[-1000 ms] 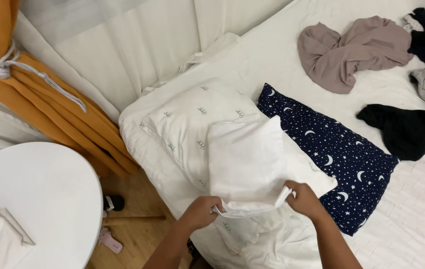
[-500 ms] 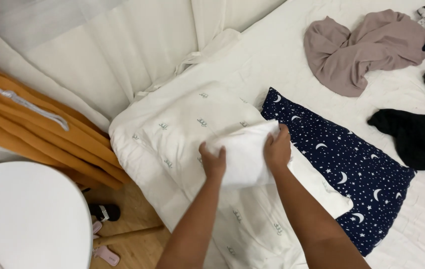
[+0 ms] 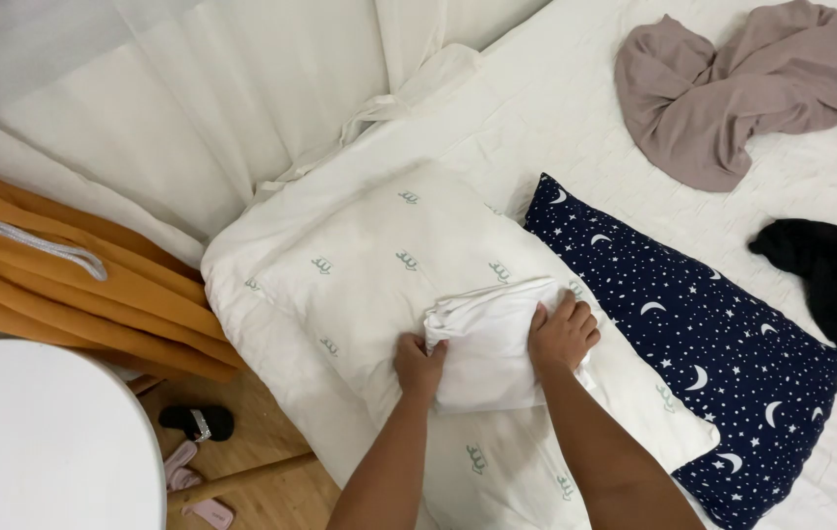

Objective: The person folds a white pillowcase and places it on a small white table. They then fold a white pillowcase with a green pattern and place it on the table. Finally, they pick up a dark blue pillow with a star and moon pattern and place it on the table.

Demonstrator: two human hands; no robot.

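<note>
1. The bed (image 3: pixel 556 108), covered in white quilted bedding, fills most of the view, its near left corner pointing toward the wooden floor.
2. A white pillow (image 3: pixel 379 265) with small green motifs lies at that near left corner of the bed, running diagonally.
3. A navy pillow (image 3: pixel 713 344) with white moons and stars lies just beside it toward the bed's near edge, touching its right side.
4. A mauve garment (image 3: pixel 732 88) is crumpled near the bed's far right, and a black garment (image 3: pixel 831 275) lies at the right edge, well apart from the hands.
5. Orange curtain folds (image 3: pixel 55 285) hang beyond the bed's left side, above a round white counter (image 3: pixel 36 442) at the lower left.
6. A folded white cloth (image 3: pixel 487 344) rests on top of the white pillow, toward its near end (it looks like a compact rectangle, folds bunched at the top left).
7. The right hand (image 3: pixel 562 336) lies palm-down on the cloth's right edge, fingers spread and pressing flat rather than clamped; the cloth sits directly to its left and partly beneath it.
8. The left hand (image 3: pixel 419 365) is at the cloth's left edge, fingers curled in against the fabric and touching it; whether they pinch the edge I cannot tell.
9. A black slipper (image 3: pixel 198 422) lies on the floor below the bed's corner.
</note>
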